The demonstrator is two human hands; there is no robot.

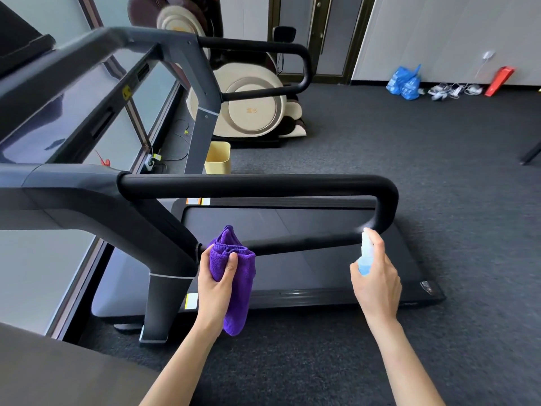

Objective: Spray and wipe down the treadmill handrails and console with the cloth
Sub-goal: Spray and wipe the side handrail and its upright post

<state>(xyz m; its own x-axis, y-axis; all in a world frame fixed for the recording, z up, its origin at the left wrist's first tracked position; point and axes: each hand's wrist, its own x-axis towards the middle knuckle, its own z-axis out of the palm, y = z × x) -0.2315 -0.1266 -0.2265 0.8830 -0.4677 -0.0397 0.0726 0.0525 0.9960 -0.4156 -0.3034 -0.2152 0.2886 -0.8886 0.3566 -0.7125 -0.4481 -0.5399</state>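
**A:** What have I got in the left hand (218,284) from here?

**B:** The purple cloth (234,276). I see the thumb clamped over the front of the folded bundle and the fingers curled behind it, with a long tail hanging down past the wrist. The top of the bundle sits against the lower bar of the near handrail (292,186), right where that bar meets the grey upright (164,288), which stands just left of the hand.

**A:** And the right hand (377,276)?

**B:** It is wrapped round a small spray bottle (366,256) of pale blue liquid, held upright. One finger lies along the white nozzle; I think it rests on the trigger, but the head is too blurred for me to be sure. The nozzle is just beside the handrail's curved end, directly above the hand.

**A:** What lies beyond the hands?

**B:** The treadmill belt (292,259) runs between and behind them. Farther off is the far handrail (263,45), then a cream massage chair (251,106) and a yellow bin (218,158).
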